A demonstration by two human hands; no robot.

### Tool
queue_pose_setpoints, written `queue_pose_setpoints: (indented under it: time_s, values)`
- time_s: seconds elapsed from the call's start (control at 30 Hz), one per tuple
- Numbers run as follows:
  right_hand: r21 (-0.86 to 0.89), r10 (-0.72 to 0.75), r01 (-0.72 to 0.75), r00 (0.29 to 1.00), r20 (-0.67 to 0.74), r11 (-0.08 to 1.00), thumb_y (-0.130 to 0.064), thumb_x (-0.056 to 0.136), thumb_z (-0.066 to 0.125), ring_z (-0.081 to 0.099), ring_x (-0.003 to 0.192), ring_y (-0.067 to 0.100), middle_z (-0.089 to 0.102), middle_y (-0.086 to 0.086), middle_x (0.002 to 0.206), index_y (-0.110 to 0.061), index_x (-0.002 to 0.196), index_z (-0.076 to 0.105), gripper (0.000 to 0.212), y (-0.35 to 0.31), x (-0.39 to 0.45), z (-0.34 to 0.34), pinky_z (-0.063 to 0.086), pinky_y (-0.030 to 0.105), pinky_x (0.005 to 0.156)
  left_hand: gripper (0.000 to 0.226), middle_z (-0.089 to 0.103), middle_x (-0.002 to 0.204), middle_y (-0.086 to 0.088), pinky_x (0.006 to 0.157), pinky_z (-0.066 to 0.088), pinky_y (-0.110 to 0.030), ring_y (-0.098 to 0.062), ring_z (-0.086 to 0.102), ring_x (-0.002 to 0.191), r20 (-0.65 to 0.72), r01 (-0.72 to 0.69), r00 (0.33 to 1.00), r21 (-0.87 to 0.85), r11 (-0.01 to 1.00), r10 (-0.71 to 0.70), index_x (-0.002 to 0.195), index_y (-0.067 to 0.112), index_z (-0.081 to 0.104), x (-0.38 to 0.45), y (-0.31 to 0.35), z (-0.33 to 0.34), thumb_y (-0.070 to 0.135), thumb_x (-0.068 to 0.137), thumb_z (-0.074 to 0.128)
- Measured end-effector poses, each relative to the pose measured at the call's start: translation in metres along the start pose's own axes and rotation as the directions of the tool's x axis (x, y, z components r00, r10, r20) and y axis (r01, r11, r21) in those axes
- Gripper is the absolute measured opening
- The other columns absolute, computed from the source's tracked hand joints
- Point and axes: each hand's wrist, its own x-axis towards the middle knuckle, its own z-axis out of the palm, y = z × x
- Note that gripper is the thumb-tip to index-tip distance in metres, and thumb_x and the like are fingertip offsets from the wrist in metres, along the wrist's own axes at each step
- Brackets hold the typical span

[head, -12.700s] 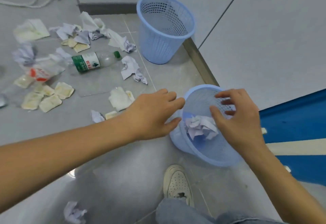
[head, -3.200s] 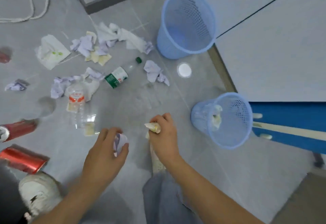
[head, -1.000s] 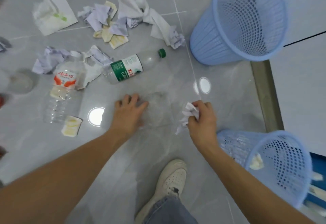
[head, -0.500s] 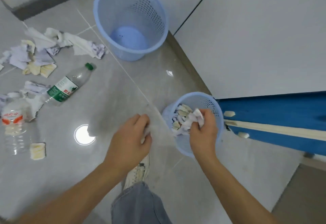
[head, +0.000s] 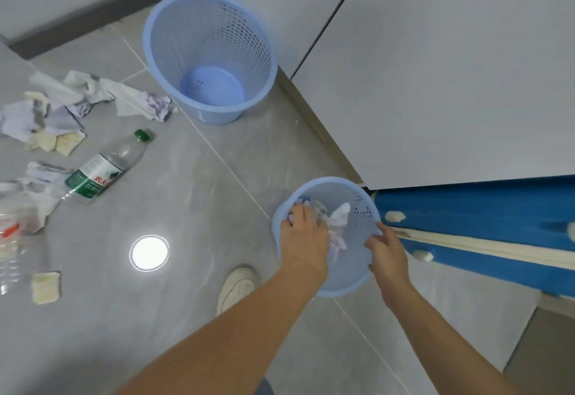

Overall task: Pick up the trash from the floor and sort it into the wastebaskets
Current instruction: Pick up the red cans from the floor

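Note:
The near blue wastebasket (head: 350, 284) stands by my white shoe and holds crumpled white and lilac paper (head: 339, 222). My left hand (head: 303, 239) reaches over its left rim, fingers curled down on a small wad of paper (head: 292, 217) inside the mouth. My right hand (head: 387, 253) hovers at the basket's right rim with fingers spread and nothing in it. The far blue wastebasket (head: 270, 52) stands upright by the wall with nothing in it. More crumpled paper (head: 137, 103) lies on the floor at the left.
A clear bottle with a green label and cap (head: 105, 170) lies on the grey floor. A clear bottle with a red label (head: 12, 239) and a yellowish pad (head: 45, 287) lie at the left edge. White wall panels and a blue panel (head: 466, 220) bound the right side.
My right hand has let its paper go into the near basket and drawn back to the right rim. My left hand has moved from the floor over the basket's mouth.

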Motion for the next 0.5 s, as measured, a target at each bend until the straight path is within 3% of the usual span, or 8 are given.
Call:
queue_pose_setpoints:
  time_s: [0.1, 0.2, 0.3, 0.5]
  values:
    - [-0.169, -0.214, 0.204, 0.976, -0.046, 0.964, -0.007, 0.09, 0.059, 0.062, 0.103, 0.024, 0.066, 0.002, 0.112, -0.027, 0.12, 0.061, 0.035, -0.01, -0.038, 0.015, 0.055, 0.047, 0.089, 0.055, 0.043, 0.139, -0.016, 0.093, 0.042, -0.046, -0.035, 0.037, 0.134, -0.187, -0.123, 0.978, -0.159, 0.98, 0.092, 0.128, 0.016, 0.055, -0.036, -0.024, -0.006, 0.022, 0.076, 0.073]
    - [-0.196, -0.393, 0.394, 0.918, 0.048, 0.898, -0.005, 0.091, 0.061, 0.062, 0.092, 0.019, 0.066, -0.003, 0.098, -0.024, 0.108, 0.062, 0.025, -0.033, -0.086, 0.052, 0.047, 0.036, 0.076, 0.04, 0.056, 0.111, -0.008, 0.072, 0.047, -0.04, -0.03, 0.057, 0.102, -0.341, -0.13, 0.939, -0.221, 0.967, 0.048, 0.105, 0.019, 0.062, -0.079, -0.08, -0.011, 0.024, 0.067, 0.074]
    - [-0.19, -0.499, 0.526, 0.849, 0.176, 0.829, -0.005, 0.091, 0.061, 0.063, 0.086, 0.012, 0.066, -0.005, 0.095, -0.024, 0.105, 0.062, 0.023, -0.055, -0.133, 0.112, 0.049, 0.032, 0.071, 0.029, 0.055, 0.1, -0.006, 0.066, 0.047, -0.039, -0.029, 0.056, 0.094, -0.369, -0.05, 0.928, -0.253, 0.966, -0.048, 0.099, 0.019, 0.059, -0.123, -0.159, -0.009, 0.027, 0.072, 0.064]
    - [-0.135, -0.572, 0.702, 0.663, 0.484, 0.7, 0.001, 0.083, 0.062, 0.062, 0.082, 0.009, 0.063, -0.002, 0.094, -0.024, 0.104, 0.062, 0.033, -0.091, -0.226, 0.258, 0.052, 0.028, 0.069, 0.02, 0.054, 0.103, 0.001, 0.069, 0.051, -0.038, -0.023, 0.052, 0.097, -0.343, 0.229, 0.875, -0.331, 0.915, -0.343, 0.103, 0.021, 0.057, -0.225, -0.323, 0.007, 0.025, 0.084, 0.057]
